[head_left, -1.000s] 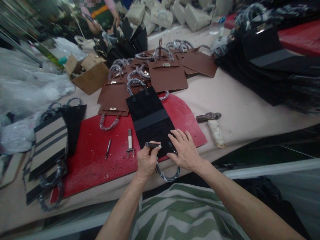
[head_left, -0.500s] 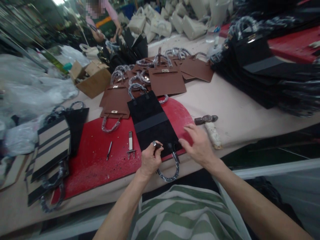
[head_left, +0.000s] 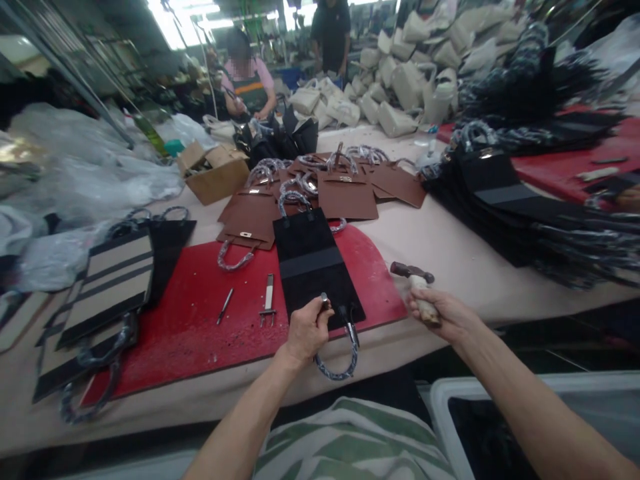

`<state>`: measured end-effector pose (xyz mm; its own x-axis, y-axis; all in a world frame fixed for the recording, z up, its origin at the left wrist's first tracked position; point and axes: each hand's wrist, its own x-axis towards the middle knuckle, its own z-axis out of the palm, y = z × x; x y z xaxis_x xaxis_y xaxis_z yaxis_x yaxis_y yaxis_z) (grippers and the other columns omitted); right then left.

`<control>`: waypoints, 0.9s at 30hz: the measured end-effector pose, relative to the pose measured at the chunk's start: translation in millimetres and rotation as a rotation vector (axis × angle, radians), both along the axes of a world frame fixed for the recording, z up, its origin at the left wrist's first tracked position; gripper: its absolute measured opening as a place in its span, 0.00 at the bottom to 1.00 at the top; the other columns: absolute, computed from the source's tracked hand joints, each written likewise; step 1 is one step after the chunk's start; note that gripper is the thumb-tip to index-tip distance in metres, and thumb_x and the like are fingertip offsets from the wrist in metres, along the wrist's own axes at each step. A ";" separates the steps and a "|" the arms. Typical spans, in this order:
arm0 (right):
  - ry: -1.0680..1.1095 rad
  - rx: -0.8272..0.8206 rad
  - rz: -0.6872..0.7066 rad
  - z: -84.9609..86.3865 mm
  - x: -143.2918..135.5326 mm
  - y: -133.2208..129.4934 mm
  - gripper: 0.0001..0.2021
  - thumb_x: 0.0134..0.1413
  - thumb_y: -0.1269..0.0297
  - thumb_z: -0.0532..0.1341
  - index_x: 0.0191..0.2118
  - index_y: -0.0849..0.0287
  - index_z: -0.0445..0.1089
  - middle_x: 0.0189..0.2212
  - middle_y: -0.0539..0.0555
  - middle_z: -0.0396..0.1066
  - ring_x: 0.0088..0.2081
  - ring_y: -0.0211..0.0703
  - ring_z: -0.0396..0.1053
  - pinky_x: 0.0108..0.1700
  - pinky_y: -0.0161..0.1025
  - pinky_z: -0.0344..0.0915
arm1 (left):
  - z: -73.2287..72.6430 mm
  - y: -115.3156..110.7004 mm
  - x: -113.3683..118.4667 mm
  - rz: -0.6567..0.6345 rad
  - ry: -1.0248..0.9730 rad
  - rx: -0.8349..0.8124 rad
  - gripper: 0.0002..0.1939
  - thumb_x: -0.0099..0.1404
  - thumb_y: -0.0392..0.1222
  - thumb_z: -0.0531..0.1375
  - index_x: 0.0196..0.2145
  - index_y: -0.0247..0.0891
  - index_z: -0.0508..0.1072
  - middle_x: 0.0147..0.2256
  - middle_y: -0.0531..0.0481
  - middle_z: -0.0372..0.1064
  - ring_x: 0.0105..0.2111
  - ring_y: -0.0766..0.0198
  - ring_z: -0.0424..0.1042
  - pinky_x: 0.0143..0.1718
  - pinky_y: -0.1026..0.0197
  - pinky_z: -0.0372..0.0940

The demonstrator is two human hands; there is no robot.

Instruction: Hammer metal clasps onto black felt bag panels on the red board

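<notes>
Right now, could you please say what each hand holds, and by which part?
The right hand grips the hammer by its handle; the left hand holds a slim tool below its top end.

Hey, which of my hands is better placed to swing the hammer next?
Probably your right hand: it is closed around the hammer, to the right of the black bag. Your left hand is occupied, holding a short tool over that bag.
</notes>
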<state>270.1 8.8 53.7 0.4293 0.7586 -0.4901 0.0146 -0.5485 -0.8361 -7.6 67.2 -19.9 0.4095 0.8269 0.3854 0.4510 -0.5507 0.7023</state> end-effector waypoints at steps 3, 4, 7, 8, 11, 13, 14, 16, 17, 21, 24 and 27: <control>0.121 0.240 0.082 49.9 -22.9 -7.6 0.13 0.49 0.59 0.65 0.36 0.57 0.63 0.26 0.50 0.70 0.22 0.36 0.67 0.23 0.33 0.66 | -1.8 0.7 0.8 0.006 0.004 -0.004 0.04 0.68 0.36 0.56 0.39 0.40 0.71 0.33 0.49 0.76 0.34 0.61 0.77 0.37 0.63 0.69; 0.067 0.336 0.136 67.3 -32.5 -10.5 0.15 0.51 0.54 0.65 0.38 0.57 0.63 0.26 0.50 0.70 0.21 0.37 0.66 0.21 0.33 0.64 | -2.2 0.9 1.0 0.008 0.007 -0.002 0.04 0.68 0.36 0.56 0.38 0.40 0.71 0.33 0.48 0.76 0.34 0.61 0.77 0.37 0.63 0.69; -0.467 0.560 0.332 103.8 -63.5 -17.7 0.17 0.60 0.50 0.60 0.46 0.57 0.66 0.25 0.48 0.71 0.21 0.36 0.65 0.23 0.33 0.61 | -2.7 1.0 1.7 0.016 0.018 0.009 0.05 0.68 0.36 0.56 0.38 0.40 0.71 0.34 0.48 0.76 0.34 0.61 0.77 0.37 0.63 0.69; -0.641 0.607 0.402 108.1 -72.5 -19.0 0.17 0.62 0.52 0.58 0.51 0.57 0.66 0.28 0.50 0.73 0.23 0.38 0.67 0.25 0.34 0.62 | -2.8 0.8 1.9 0.017 0.022 0.015 0.05 0.68 0.36 0.56 0.38 0.40 0.71 0.34 0.48 0.76 0.34 0.61 0.77 0.37 0.63 0.69; -1.013 0.549 0.719 107.6 -88.1 -19.5 0.16 0.63 0.62 0.56 0.54 0.60 0.67 0.32 0.54 0.76 0.27 0.41 0.71 0.27 0.34 0.61 | -3.3 0.2 2.7 0.019 0.024 0.030 0.06 0.67 0.36 0.56 0.40 0.39 0.72 0.34 0.47 0.77 0.34 0.60 0.77 0.36 0.63 0.69; -1.117 0.443 0.897 114.8 -88.1 -16.8 0.13 0.62 0.65 0.57 0.50 0.60 0.69 0.29 0.53 0.75 0.27 0.41 0.71 0.27 0.34 0.59 | -3.9 -0.1 3.0 0.010 0.020 0.031 0.07 0.67 0.35 0.56 0.41 0.39 0.73 0.35 0.47 0.77 0.35 0.59 0.77 0.36 0.62 0.69; -1.137 0.445 0.911 124.4 -86.7 -15.1 0.12 0.62 0.65 0.57 0.49 0.59 0.69 0.28 0.52 0.75 0.26 0.41 0.71 0.27 0.34 0.59 | -4.2 -0.1 3.1 0.006 0.015 0.029 0.07 0.67 0.35 0.56 0.41 0.39 0.73 0.35 0.47 0.77 0.35 0.59 0.77 0.36 0.62 0.69; -1.127 0.592 0.771 152.1 -85.3 -11.0 0.11 0.64 0.62 0.57 0.49 0.57 0.69 0.28 0.50 0.73 0.27 0.40 0.70 0.29 0.35 0.61 | -4.4 0.7 3.1 0.001 0.005 0.019 0.07 0.67 0.36 0.56 0.41 0.39 0.72 0.36 0.46 0.77 0.35 0.59 0.77 0.37 0.61 0.69; -1.107 0.706 0.612 166.0 -86.5 -8.9 0.13 0.65 0.59 0.57 0.51 0.57 0.69 0.28 0.49 0.72 0.27 0.40 0.70 0.30 0.35 0.62 | -4.2 1.4 3.1 0.003 0.002 0.008 0.06 0.68 0.37 0.55 0.40 0.39 0.72 0.36 0.46 0.77 0.35 0.59 0.77 0.38 0.61 0.69; -1.090 0.926 0.096 172.3 -99.6 -7.9 0.19 0.66 0.55 0.57 0.57 0.56 0.63 0.30 0.50 0.72 0.27 0.41 0.70 0.31 0.37 0.65 | -0.2 2.6 3.9 0.005 -0.007 -0.085 0.07 0.67 0.39 0.55 0.39 0.42 0.72 0.36 0.44 0.77 0.37 0.55 0.78 0.40 0.56 0.71; -1.157 0.769 0.641 120.3 -97.7 -21.6 0.13 0.62 0.66 0.53 0.49 0.58 0.69 0.24 0.51 0.74 0.22 0.44 0.71 0.24 0.37 0.61 | 0.2 -3.5 5.3 -0.004 -0.023 -0.070 0.10 0.67 0.40 0.53 0.39 0.49 0.73 0.33 0.43 0.76 0.35 0.52 0.79 0.36 0.53 0.73; -1.200 0.529 0.750 57.3 -70.7 -28.7 0.17 0.56 0.67 0.56 0.50 0.54 0.72 0.29 0.53 0.78 0.25 0.47 0.76 0.26 0.37 0.65 | -13.7 0.8 8.7 -0.016 -0.037 -0.091 0.16 0.65 0.45 0.52 0.43 0.67 0.74 0.32 0.46 0.77 0.33 0.51 0.79 0.32 0.51 0.75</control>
